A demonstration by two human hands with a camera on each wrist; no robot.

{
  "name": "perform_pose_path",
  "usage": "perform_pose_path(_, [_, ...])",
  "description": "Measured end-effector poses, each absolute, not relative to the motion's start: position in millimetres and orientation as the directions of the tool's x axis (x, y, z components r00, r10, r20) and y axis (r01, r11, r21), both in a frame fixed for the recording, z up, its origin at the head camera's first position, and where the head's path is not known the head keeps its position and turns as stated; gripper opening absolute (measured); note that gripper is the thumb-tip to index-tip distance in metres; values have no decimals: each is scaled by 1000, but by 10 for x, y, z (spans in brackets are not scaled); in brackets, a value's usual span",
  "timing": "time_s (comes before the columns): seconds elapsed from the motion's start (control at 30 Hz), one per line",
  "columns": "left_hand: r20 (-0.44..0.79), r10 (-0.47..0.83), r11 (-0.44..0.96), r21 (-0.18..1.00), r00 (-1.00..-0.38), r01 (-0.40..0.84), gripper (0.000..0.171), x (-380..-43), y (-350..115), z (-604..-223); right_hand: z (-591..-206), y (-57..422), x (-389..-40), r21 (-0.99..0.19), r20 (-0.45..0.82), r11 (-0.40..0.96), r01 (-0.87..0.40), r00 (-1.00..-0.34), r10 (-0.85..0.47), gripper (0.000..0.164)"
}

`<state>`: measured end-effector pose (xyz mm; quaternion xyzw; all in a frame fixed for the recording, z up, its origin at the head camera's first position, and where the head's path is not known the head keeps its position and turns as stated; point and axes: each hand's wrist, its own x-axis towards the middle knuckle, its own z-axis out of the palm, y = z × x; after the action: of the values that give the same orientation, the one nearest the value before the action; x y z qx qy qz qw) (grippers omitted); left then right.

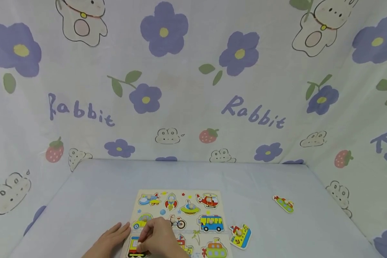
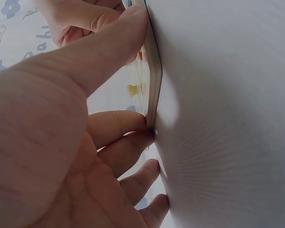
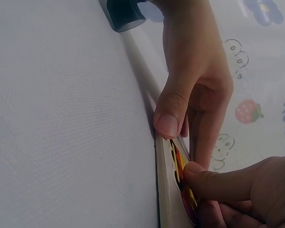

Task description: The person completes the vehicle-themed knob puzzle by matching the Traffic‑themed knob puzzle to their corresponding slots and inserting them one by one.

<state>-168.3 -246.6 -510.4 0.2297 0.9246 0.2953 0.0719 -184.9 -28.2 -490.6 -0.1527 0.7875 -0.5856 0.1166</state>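
Observation:
A wooden peg puzzle board [image 1: 191, 192] with vehicle pictures lies on the table. My right hand [image 1: 161, 239] is over its lower left part, with thumb and fingers pinching the knob of a train puzzle piece [image 1: 133, 243]. In the right wrist view the train lies flat at the board's surface. My left hand [image 1: 111, 239] rests at the board's left side. Its fingers touch the board edge while the thumb [image 2: 133, 28] lies along the near edge in the left wrist view. Near my right hand, a ship picture on the board is partly hidden.
A loose ship piece [image 1: 240, 236] lies just right of the board, and a submarine piece [image 1: 283, 204] farther right. Knobbed pieces, among them a bus [image 1: 211, 223] and a helicopter [image 1: 208, 200], sit in the board. Patterned cloth walls [image 1: 187, 79] enclose the table.

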Motion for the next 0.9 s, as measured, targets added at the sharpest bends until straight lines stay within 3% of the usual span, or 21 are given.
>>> perform_pose_path(0.9, [29, 451, 725, 571, -892, 385, 91, -1635, -2442, -5072, -4907, -292, -1829, -968, -13, 238, -81, -929, -371, 26])
